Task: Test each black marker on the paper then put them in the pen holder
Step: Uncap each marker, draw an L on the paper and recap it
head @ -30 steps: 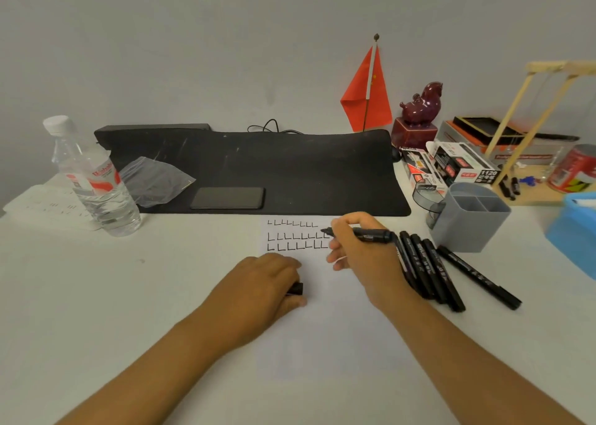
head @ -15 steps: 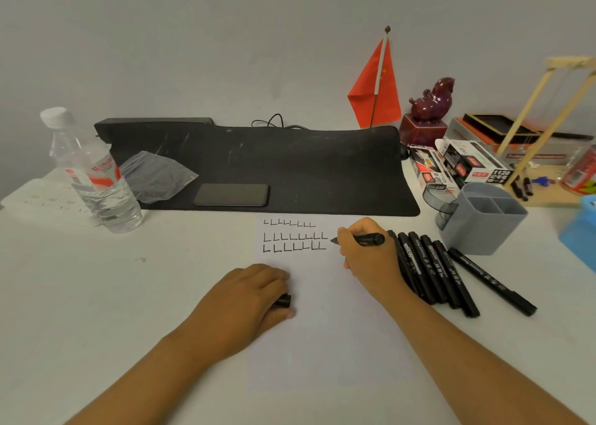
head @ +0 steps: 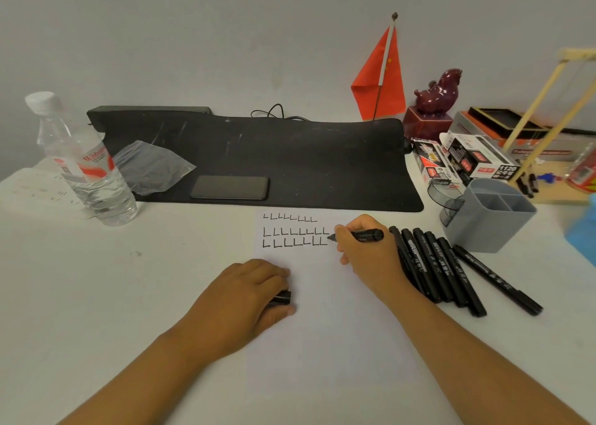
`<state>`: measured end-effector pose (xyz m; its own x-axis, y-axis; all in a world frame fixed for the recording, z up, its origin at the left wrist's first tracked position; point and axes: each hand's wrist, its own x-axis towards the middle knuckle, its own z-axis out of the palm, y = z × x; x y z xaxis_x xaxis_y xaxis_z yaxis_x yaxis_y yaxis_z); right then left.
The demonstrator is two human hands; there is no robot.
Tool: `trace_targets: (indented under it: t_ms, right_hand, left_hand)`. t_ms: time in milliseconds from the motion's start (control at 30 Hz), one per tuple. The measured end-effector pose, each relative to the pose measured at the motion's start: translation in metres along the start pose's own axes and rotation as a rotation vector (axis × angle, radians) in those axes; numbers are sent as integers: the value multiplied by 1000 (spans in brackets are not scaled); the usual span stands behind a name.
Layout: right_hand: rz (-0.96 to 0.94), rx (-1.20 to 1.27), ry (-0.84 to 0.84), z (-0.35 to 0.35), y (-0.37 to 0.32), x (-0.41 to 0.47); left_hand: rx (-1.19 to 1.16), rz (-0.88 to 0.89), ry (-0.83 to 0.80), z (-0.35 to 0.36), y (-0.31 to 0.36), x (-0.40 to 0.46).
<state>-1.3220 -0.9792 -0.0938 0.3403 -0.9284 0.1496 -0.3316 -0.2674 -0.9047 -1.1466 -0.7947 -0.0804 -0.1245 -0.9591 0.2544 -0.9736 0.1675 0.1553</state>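
From the head camera, my right hand grips an uncapped black marker in closed fingers, its tip touching the white paper at the right end of the third row of black L-marks, at about one o'clock from the middle of the sheet. My left hand rests knuckles-up on the paper's left edge at about nine o'clock, fingers curled around the marker's black cap, which pokes out beside the thumb. Just beside my right wrist, at three o'clock, a row of capped black markers lies side by side on the white table, one more marker lying slightly apart to the right. The grey pen holder stands upright at two o'clock, near the far ends of those markers; what its compartments contain cannot be seen. At twelve o'clock a black desk mat carries a dark phone and a clear plastic bag. A water bottle stands at ten o'clock, and a small red flag rises behind the mat.
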Motion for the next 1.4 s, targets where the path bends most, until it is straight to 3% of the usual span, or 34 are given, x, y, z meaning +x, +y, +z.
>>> trace_targets:
  t_ms: [600, 800, 1033, 1400]
  right_hand:
    - [54, -47, 92, -5, -6, -4]
    - [75, 303, 121, -23, -29, -16]
    - [-37, 553, -269, -36, -74, -71]
    - [-60, 506, -309, -38, -79, -92]
  left_hand:
    - [-35, -24, -7, -2, 3, 1]
    - [-115, -63, 54, -12, 9, 0]
    - [-287, -105, 153, -35, 27, 6]
    - [-304, -36, 142, -47, 46, 9]
